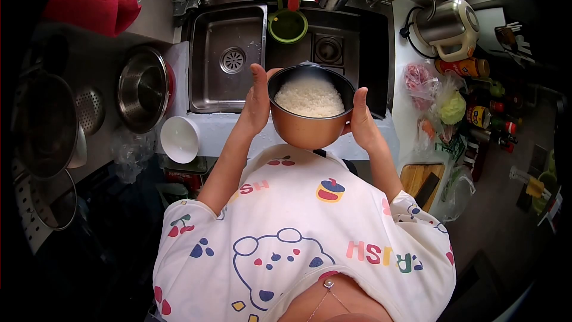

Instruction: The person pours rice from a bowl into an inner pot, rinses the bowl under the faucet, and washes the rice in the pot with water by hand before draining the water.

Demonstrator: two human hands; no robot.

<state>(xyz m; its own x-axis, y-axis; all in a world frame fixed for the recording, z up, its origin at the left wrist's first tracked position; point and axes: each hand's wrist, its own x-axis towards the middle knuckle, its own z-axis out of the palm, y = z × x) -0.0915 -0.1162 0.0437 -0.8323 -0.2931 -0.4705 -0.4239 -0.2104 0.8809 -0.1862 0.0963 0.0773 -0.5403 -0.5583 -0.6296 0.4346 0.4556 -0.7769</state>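
Observation:
Between my two hands is a copper-coloured pot [307,133] with a dark inside, held over the front edge of the sink. White rice [310,96] lies in it, with a cloudy patch near the far side. My left hand [257,100] grips the pot's left side, thumb pointing up. On the right side my right hand [363,120] holds it the same way, with its fingers partly hidden behind the pot.
Beyond the pot is a double sink [229,24] with a green strainer [288,26]. Left are a metal bowl [143,89] and a white bowl [180,139]. Right are a kettle [447,27], bagged vegetables [451,106], bottles and a cutting board [420,180].

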